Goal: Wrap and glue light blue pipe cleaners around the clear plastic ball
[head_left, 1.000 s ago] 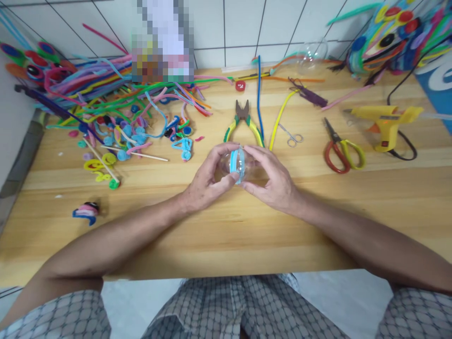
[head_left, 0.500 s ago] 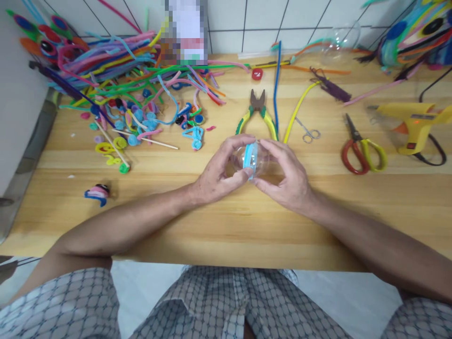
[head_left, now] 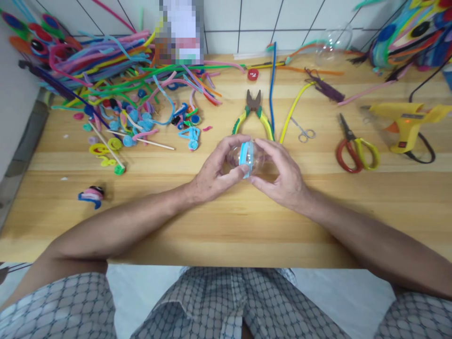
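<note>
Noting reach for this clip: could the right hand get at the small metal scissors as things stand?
Probably yes: the small metal scissors lie just beyond the right hand with bare tabletop between, though it would first have to leave the clear ball.

A handicraft workspace is occupying this wooden tabletop (head_left: 212, 235), though whether in a home or a workshop is remaining unclear. Pipe cleaners (head_left: 106, 54) are lying heaped near a tiled wall (head_left: 296, 16), while combination pliers (head_left: 254, 101), two-coloured scissors (head_left: 349, 134) and a yellow hot-glue gun (head_left: 407, 120) are resting across the wood, suggesting craft-making.
</note>
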### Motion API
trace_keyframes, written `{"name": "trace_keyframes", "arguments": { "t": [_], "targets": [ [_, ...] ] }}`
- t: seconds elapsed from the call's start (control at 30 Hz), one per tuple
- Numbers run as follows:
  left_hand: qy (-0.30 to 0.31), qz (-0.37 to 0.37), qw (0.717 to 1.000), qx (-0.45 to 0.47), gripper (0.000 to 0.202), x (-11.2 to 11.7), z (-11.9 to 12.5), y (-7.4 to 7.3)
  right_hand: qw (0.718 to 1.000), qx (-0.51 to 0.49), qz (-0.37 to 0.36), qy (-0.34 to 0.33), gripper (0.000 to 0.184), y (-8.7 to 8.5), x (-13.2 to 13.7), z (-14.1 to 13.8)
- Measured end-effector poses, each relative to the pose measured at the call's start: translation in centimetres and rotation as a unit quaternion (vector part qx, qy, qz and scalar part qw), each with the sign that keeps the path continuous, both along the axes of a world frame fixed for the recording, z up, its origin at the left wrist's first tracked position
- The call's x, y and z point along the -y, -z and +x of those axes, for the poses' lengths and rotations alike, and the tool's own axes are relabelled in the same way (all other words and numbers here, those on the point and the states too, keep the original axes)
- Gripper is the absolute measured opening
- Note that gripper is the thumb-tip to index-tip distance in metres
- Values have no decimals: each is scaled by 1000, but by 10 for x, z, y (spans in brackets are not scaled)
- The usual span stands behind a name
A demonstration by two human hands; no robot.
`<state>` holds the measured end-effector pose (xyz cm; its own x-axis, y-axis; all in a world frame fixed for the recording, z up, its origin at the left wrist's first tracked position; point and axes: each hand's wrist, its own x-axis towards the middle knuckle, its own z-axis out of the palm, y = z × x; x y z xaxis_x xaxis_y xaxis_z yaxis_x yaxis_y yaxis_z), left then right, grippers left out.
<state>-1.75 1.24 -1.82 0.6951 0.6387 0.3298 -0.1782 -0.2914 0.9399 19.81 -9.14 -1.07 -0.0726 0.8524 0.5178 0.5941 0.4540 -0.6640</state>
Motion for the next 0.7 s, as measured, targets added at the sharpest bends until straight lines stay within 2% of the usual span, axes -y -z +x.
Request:
{"name": "trace_keyframes", "arguments": {
  "t": [0.27, 0.53, 0.7],
  "targets": [
    [0, -7, 1000, -10, 66, -1, -1, -2, 1000, -3, 8, 4, 84, 2, 0, -1],
    [-16, -6, 1000, 3, 67, -2, 3, 2, 1000, -5, -22, -2, 84, 0, 0, 0],
    [-5, -11, 1000, -2, 64, -1, 1, 1, 1000, -14, -16, -1, 82, 0, 0, 0]
  ]
}}
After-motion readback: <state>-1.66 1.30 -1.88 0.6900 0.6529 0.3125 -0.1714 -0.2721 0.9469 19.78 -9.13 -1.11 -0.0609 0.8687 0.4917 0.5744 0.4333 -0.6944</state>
